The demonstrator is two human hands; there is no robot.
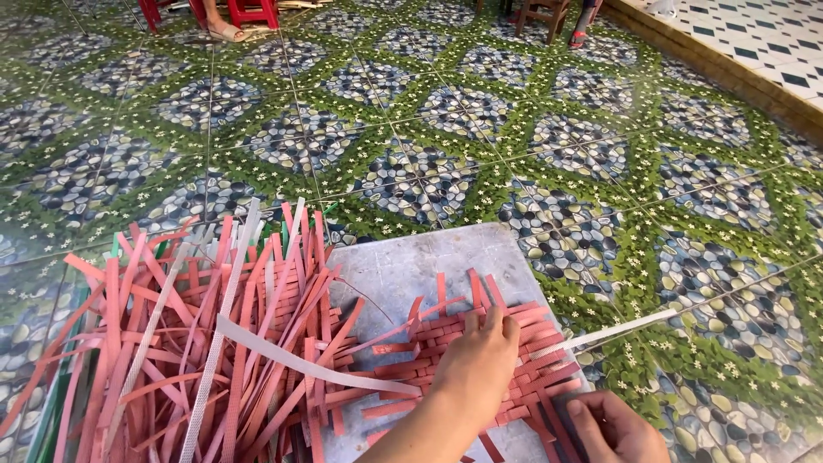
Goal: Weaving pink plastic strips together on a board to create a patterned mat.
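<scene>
The left hand [482,360] lies flat, fingers spread and pressing down, on a woven mat of red strips [467,356] in the lower middle of the frame. It grips nothing; the fingertips sit near the mat's upper edge. The right hand [613,426] is at the lower right, partly cut off by the bottom border, resting at the mat's right edge; whether it pinches a strip cannot be told.

The mat lies on a grey board [403,266], a flat square slab set on the floor. The board's far edge and its upper right corner are bare, and so is a wide band of its upper left. The mat reaches close to the board's right edge, where loose strip ends poke out.

A white strip [613,330] runs from the mat out to the right, past the board's edge and over the tiles. Another pale strip [300,360] crosses from the left pile toward the wrist.

To the left, a loose heap of red strips [197,343] overlaps the board's left edge and fans up toward the middle left, with a few green and white ones mixed in.

The tiled floor [480,129], patterned with pebbles and leaves, lies open across the whole upper half and right side. At the top edge stand red stool legs [253,13] with a sandalled foot [225,33] beside them, and a wooden stool [544,15] further right. A raised step [729,73] borders the upper right corner.
</scene>
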